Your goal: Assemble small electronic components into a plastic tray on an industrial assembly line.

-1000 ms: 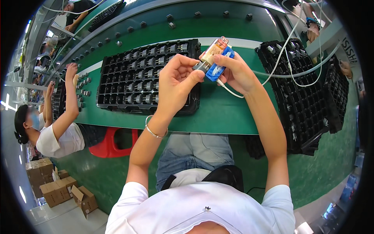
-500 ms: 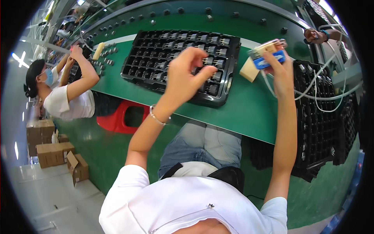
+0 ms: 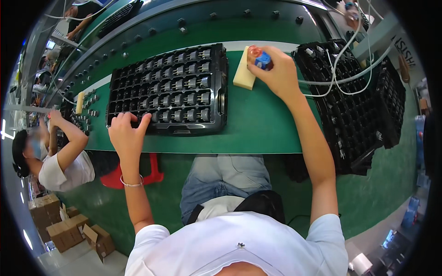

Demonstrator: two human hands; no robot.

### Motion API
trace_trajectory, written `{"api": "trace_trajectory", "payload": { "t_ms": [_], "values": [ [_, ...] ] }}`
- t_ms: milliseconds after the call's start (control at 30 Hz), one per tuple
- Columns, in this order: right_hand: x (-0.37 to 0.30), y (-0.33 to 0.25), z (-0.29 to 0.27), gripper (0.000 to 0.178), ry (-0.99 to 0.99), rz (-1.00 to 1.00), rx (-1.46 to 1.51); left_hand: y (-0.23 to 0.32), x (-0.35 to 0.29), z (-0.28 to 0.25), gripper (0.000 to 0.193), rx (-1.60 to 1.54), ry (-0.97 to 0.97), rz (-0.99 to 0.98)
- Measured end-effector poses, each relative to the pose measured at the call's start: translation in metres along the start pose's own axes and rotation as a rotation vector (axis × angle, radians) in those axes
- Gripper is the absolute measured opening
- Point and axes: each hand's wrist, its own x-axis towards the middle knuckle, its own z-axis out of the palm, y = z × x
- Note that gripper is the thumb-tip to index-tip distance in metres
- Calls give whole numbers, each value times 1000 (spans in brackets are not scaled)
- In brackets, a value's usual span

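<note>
A black compartment tray (image 3: 177, 129) lies on the green table, filled in part with rows of small grey components with metal pins (image 3: 201, 99). My left hand (image 3: 127, 131) is at the tray's near left corner, fingers bent over its edge and thumb apart from them. I see nothing held in it, though the fingertips are partly hidden by the tray. Right of the tray, my right hand (image 3: 280, 73) grips a small clear and blue object with a reddish end (image 3: 261, 59); its exact kind is unclear. It is above a cream-coloured block (image 3: 244, 76), partly covering it.
Stacked black trays (image 3: 343, 108) stand at the right, with pale tubes (image 3: 317, 83) looped across them. Loose components (image 3: 182, 30) are scattered along the far strip. At the left a co-worker (image 3: 64, 161) sits beside a red stool (image 3: 149, 168); cardboard boxes (image 3: 69, 230) are on the floor.
My left hand has moved from above the tray's right half to its near left corner. My right hand has brought the blue object over the cream block. The view has turned.
</note>
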Motion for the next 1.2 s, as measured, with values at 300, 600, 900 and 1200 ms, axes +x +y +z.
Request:
{"api": "trace_trajectory", "payload": {
  "t_ms": [300, 600, 900, 1200],
  "values": [
    [-1, -8, 5, 45, -54, 71, -35, -14, 1, 8, 32, -183, -43, -29],
    [-2, -6, 3, 41, -69, 67, -46, -9, 3, 8, 29, -283, -50, -99],
    [-2, -7, 3, 37, -84, 75, -74, -17, 6, 19, 31, -418, -96, -95],
    [-2, -8, 2, 34, -62, 75, -55, -6, 5, 13, 29, -310, -56, -55]
  ]
}}
